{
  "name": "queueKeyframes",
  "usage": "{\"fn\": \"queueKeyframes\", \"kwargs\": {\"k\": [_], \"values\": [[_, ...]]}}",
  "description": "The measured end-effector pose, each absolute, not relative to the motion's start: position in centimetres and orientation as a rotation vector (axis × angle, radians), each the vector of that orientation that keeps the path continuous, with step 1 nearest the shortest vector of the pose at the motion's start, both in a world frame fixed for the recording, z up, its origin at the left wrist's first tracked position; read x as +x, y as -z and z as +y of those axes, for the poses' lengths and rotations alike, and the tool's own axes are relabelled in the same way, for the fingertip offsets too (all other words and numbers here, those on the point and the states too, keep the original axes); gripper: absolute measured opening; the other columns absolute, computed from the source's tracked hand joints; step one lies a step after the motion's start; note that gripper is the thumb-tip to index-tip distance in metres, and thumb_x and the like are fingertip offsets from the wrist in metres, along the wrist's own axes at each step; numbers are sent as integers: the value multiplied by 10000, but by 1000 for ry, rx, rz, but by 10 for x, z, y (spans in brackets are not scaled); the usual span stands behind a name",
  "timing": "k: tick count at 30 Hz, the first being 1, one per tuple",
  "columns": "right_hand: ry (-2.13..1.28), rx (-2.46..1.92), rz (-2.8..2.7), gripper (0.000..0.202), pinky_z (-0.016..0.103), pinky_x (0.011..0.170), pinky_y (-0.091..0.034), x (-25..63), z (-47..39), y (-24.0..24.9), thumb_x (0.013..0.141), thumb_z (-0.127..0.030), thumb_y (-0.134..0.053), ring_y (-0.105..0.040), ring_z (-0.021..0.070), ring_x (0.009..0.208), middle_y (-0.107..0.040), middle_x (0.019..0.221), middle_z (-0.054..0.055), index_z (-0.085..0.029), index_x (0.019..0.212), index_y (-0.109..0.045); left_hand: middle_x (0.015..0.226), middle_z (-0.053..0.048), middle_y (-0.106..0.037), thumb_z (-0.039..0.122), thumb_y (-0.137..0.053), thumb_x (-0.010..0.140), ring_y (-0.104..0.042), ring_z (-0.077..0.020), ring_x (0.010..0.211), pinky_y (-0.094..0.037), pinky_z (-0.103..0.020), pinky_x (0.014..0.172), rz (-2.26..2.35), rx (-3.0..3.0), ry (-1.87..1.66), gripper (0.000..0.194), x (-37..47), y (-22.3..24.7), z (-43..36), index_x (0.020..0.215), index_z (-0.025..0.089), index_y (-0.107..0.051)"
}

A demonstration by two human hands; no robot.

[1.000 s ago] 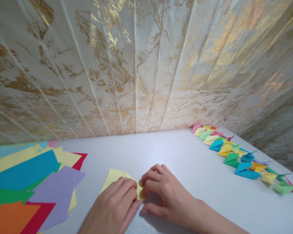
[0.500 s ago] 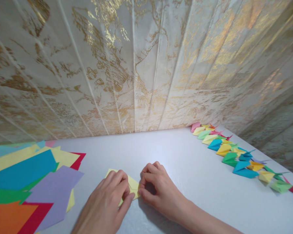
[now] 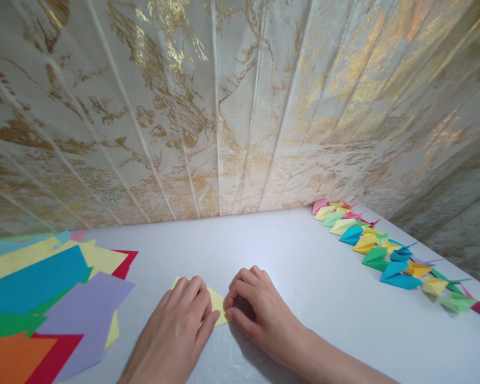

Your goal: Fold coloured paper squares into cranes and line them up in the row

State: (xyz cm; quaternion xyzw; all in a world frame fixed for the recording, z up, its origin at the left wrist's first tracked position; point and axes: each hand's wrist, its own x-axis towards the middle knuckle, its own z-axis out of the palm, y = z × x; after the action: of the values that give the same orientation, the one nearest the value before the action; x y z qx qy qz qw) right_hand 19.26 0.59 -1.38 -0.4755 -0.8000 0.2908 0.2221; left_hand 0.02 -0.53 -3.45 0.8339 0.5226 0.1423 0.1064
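Observation:
A small folded sheet of pale yellow paper (image 3: 217, 306) lies on the white table between my hands. My left hand (image 3: 183, 314) covers its left part, with curled fingers on the paper and the thumb at its near edge. My right hand (image 3: 256, 304) pinches the paper's right corner between thumb and fingertips. Much of the paper is hidden under my left hand, so its full folded shape does not show.
Loose coloured paper sheets, a purple one (image 3: 88, 309) and a blue one (image 3: 36, 282) among them, spread over the table's left side. Rows of folded paper cranes (image 3: 400, 274) line the right edge. A gold-patterned curtain (image 3: 220, 117) hangs behind the table (image 3: 288, 256).
My left thumb and fingers have shifted slightly on the yellow paper, and its inner fold line shows less. The right hand keeps its pinch at the corner. The view has moved a little.

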Motion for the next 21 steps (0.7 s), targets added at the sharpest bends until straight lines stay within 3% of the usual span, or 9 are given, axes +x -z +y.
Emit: {"fn": "queueKeyframes", "kwargs": {"k": [17, 21], "values": [[-770, -1309, -2251, 181, 354, 843, -371, 194, 5, 14, 812, -28, -646, -490, 203, 920, -611, 953, 15, -194, 883, -628, 909, -35, -563, 248, -466, 966, -507, -261, 864, -395, -424, 758, 1501, 2424, -429, 173, -1, 33, -6, 845, 222, -587], [-688, -1122, -2336, 221, 322, 830, -390, 200, 3, 20, 846, -7, -605, -515, 193, 936, -626, 1005, 25, -203, 945, -631, 902, -33, -560, 236, -496, 958, -510, -265, 869, -397, -430, 763, 1528, 2405, -405, 152, 1, 33, -5, 831, 215, -576]]}}
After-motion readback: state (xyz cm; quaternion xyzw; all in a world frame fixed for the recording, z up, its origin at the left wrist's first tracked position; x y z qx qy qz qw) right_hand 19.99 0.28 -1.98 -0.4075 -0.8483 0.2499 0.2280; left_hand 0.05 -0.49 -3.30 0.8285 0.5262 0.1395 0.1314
